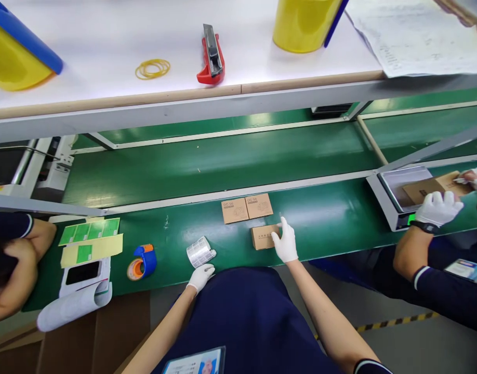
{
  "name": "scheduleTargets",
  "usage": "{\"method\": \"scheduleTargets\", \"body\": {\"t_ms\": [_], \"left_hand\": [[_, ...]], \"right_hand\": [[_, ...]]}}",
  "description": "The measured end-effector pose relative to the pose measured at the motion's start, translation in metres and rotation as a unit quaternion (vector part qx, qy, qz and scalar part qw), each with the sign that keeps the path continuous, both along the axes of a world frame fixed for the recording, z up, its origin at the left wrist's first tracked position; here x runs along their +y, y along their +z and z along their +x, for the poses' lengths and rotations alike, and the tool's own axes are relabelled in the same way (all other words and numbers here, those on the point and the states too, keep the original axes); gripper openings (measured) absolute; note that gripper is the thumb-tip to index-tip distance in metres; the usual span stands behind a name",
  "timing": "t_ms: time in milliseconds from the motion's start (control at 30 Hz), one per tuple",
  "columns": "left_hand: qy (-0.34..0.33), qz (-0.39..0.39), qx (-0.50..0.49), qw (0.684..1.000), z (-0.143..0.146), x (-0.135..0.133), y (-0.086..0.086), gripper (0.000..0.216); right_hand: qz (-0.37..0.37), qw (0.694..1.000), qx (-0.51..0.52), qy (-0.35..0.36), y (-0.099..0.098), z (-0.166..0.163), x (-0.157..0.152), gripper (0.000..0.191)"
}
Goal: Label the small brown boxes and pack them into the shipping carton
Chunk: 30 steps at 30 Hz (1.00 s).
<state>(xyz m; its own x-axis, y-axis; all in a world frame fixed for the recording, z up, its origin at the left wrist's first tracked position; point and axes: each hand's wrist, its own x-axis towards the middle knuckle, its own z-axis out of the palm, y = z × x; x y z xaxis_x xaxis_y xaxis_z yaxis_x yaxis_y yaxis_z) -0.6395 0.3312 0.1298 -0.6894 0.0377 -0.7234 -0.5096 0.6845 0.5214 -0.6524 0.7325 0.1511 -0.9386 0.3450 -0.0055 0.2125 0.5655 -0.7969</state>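
Note:
My right hand (286,241), in a white glove, is at the right end of a small brown cardboard box (264,237), its thumb on the near side and its fingers behind. Two flat brown boxes, the left one (235,211) and the right one (259,205), lie side by side just beyond it. My left hand (201,277), also gloved, rests at the near edge of the green work surface (172,228) with fingers curled together. Whatever they hold, if anything, is hidden. Just above that hand lies a curled roll of silver labels (200,252).
To the left are a tape dispenser (142,262), green label sheets (91,232) and a phone (83,272). A co-worker's gloved hands (438,209) handle a box over a scale (394,208) at right. The shelf above carries a red cutter (212,56) and rubber bands (153,68).

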Motion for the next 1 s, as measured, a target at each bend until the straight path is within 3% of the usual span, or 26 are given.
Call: {"method": "scheduleTargets", "body": {"t_ms": [100, 200, 533, 1000], "left_hand": [[0.021, -0.007, 0.006, 1.000, 0.000, -0.002, -0.002, 0.033], [0.032, -0.008, 0.000, 0.999, 0.001, -0.002, -0.001, 0.041], [0.064, 0.006, -0.019, 0.998, 0.001, -0.008, -0.010, 0.049], [0.083, 0.023, -0.028, 0.996, 0.003, -0.016, -0.027, 0.048]], "right_hand": [[-0.082, 0.996, -0.005, 0.017, 0.013, -0.007, 0.010, 0.062], [-0.126, 0.990, -0.048, 0.034, 0.018, -0.018, 0.013, 0.059], [-0.087, 0.989, -0.071, 0.094, 0.008, -0.039, 0.004, 0.057], [-0.046, 0.991, -0.088, 0.090, 0.007, -0.041, 0.000, 0.058]]}}
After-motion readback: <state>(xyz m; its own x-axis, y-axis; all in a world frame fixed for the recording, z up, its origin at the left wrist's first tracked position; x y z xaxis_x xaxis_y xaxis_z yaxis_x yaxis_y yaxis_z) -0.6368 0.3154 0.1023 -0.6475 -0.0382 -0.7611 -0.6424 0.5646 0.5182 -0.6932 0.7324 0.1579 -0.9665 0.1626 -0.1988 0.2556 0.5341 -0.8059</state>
